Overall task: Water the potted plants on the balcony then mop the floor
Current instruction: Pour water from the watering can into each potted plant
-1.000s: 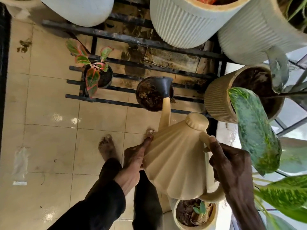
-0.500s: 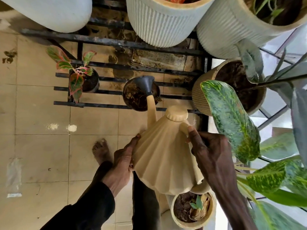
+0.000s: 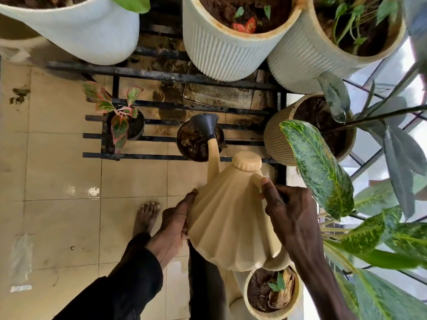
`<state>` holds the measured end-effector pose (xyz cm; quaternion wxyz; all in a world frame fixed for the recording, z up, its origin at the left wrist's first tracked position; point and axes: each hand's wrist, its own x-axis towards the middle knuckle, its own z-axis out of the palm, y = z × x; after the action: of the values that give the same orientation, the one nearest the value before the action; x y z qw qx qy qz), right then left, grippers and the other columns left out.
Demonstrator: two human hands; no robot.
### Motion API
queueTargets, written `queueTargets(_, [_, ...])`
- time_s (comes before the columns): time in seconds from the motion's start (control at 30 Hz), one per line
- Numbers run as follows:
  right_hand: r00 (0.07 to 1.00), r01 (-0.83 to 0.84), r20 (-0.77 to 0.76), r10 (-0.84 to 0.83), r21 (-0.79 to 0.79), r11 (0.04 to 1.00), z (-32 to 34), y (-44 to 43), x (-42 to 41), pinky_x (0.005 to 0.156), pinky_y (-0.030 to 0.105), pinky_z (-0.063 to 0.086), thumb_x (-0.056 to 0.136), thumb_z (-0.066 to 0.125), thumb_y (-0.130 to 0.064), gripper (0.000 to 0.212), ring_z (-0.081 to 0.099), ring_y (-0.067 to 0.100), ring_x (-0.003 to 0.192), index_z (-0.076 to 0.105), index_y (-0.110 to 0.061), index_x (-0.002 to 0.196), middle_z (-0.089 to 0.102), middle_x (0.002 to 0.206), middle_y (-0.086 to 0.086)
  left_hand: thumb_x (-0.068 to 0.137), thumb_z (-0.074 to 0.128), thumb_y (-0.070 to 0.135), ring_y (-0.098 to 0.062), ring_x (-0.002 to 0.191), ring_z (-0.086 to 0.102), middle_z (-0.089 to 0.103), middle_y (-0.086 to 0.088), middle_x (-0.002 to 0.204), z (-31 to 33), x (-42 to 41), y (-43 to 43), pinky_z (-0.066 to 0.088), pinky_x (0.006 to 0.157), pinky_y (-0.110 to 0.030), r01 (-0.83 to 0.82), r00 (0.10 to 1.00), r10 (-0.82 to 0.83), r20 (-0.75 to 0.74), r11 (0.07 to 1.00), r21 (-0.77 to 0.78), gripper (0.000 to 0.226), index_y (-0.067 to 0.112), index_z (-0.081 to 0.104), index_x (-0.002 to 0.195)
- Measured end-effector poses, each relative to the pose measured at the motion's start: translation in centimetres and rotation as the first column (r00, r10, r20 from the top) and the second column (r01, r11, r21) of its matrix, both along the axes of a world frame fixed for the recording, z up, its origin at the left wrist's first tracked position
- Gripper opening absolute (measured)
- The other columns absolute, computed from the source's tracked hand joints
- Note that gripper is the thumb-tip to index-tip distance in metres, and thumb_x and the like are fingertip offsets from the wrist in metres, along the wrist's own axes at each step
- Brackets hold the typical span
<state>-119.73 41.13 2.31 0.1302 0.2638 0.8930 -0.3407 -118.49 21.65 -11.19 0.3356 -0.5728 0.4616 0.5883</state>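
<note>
A cream ribbed watering can point(image 3: 231, 218) is tilted forward, its black rose point(image 3: 206, 124) over a small dark pot point(image 3: 191, 146) of wet soil on the black metal rack point(image 3: 150, 155). My left hand point(image 3: 172, 232) presses flat against the can's left side. My right hand point(image 3: 286, 211) grips its handle near the lid. A small pot with red-green leaves point(image 3: 126, 122) stands on the rack to the left.
Large white ribbed pots point(image 3: 221, 51) line the top. A tan ribbed pot point(image 3: 277, 139) and big variegated leaves point(image 3: 316, 167) crowd the right. Another cream pot point(image 3: 272, 294) sits below the can. Bare feet point(image 3: 145, 218) stand on beige tiles point(image 3: 60, 181).
The view has tilted up, so the big pots show more. The can and both hands keep the same hold, with the rose staying over the small dark pot.
</note>
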Motion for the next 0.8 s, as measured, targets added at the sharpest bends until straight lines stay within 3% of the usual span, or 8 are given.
queueTargets(0.07, [0.999, 0.034, 0.003, -0.034, -0.045, 0.998, 0.2, -0.2, 0.1, 0.054, 0.056, 0.048, 0.090, 0.046, -0.073, 0.086, 0.046, 0.038, 0.050, 0.069, 0.009, 0.079, 0.055, 0.066, 0.033, 0.073, 0.085, 0.052, -0.021, 0.070, 0.062, 0.072, -0.001, 0.062, 0.4, -0.4, -0.2, 0.048, 0.057, -0.028, 0.020, 0.999, -0.020, -0.026, 0.999, 0.028, 0.041, 0.016, 0.071, 0.088])
queueTargets(0.13, [0.998, 0.063, 0.010, -0.062, -0.070, 0.996, 0.5, -0.2, 0.1, 0.053, 0.060, 0.047, 0.092, 0.050, -0.069, 0.083, 0.042, 0.030, 0.051, 0.068, 0.011, 0.081, 0.054, 0.067, 0.036, 0.077, 0.082, 0.053, -0.019, 0.070, 0.061, 0.071, 0.000, 0.064, 0.9, -0.7, -0.4, 0.046, 0.057, -0.028, 0.052, 0.998, -0.050, -0.034, 0.997, 0.065, 0.037, 0.020, 0.071, 0.088])
queueTargets(0.2, [0.996, 0.086, 0.005, -0.086, -0.089, 0.992, 0.7, -0.3, 0.4, 0.050, 0.059, 0.046, 0.093, 0.052, -0.068, 0.082, 0.040, 0.024, 0.051, 0.067, 0.012, 0.081, 0.054, 0.067, 0.036, 0.076, 0.083, 0.053, -0.019, 0.069, 0.060, 0.070, -0.001, 0.070, 1.1, -0.8, -0.6, 0.046, 0.056, -0.029, 0.048, 0.999, -0.047, -0.028, 0.997, 0.059, 0.036, 0.021, 0.070, 0.087])
queueTargets(0.3, [0.993, 0.119, 0.004, -0.119, -0.087, 0.989, 0.9, -0.7, 0.8, 0.049, 0.057, 0.047, 0.092, 0.053, -0.068, 0.082, 0.040, 0.022, 0.050, 0.068, 0.012, 0.080, 0.056, 0.067, 0.035, 0.075, 0.084, 0.054, -0.019, 0.068, 0.061, 0.070, 0.006, 0.053, 1.0, -0.8, -1.1, 0.048, 0.056, -0.028, 0.093, 0.995, -0.090, -0.045, 0.994, 0.057, 0.035, 0.022, 0.071, 0.083])
queueTargets(0.47, [0.984, 0.179, 0.010, -0.179, -0.087, 0.980, 0.7, -1.1, 1.7, 0.052, 0.060, 0.048, 0.087, 0.050, -0.074, 0.086, 0.040, 0.023, 0.053, 0.067, 0.011, 0.079, 0.055, 0.068, 0.035, 0.075, 0.084, 0.055, -0.025, 0.084, 0.063, 0.071, -0.005, 0.087, 1.1, -0.6, -2.0, 0.051, 0.064, -0.033, 0.144, 0.988, -0.140, -0.071, 0.988, 0.056, 0.037, 0.024, 0.069, 0.088])
queueTargets(0.6, [0.972, 0.234, -0.004, -0.235, -0.080, 0.969, 0.7, -1.4, 2.6, 0.051, 0.056, 0.050, 0.085, 0.050, -0.076, 0.077, 0.043, 0.022, 0.049, 0.072, -0.003, 0.071, 0.057, 0.062, 0.027, 0.076, 0.083, 0.053, -0.024, 0.081, 0.060, 0.068, -0.004, 0.087, 1.2, -0.7, -2.3, 0.050, 0.065, -0.032, 0.167, 0.985, -0.163, -0.064, 0.984, 0.059, 0.037, 0.022, 0.065, 0.086])
queueTargets(0.73, [0.962, 0.272, 0.002, -0.273, -0.083, 0.959, 0.5, -1.7, 3.6, 0.051, 0.059, 0.049, 0.084, 0.052, -0.078, 0.087, 0.039, 0.023, 0.051, 0.068, 0.006, 0.075, 0.054, 0.065, 0.033, 0.076, 0.084, 0.053, -0.024, 0.083, 0.060, 0.067, -0.005, 0.090, 1.1, -0.4, -2.5, 0.048, 0.064, -0.032, 0.191, 0.981, -0.189, -0.043, 0.979, 0.067, 0.038, 0.023, 0.063, 0.087])
queueTargets(0.8, [0.958, 0.285, -0.024, -0.287, -0.062, 0.957, 0.3, -2.0, 4.2, 0.052, 0.059, 0.051, 0.084, 0.052, -0.078, 0.084, 0.041, 0.031, 0.046, 0.069, 0.003, 0.074, 0.055, 0.061, 0.028, 0.073, 0.086, 0.053, -0.025, 0.085, 0.061, 0.068, -0.005, 0.090, 1.1, -0.3, -2.7, 0.048, 0.063, -0.032, 0.198, 0.980, -0.196, -0.040, 0.978, 0.065, 0.039, 0.024, 0.065, 0.087])
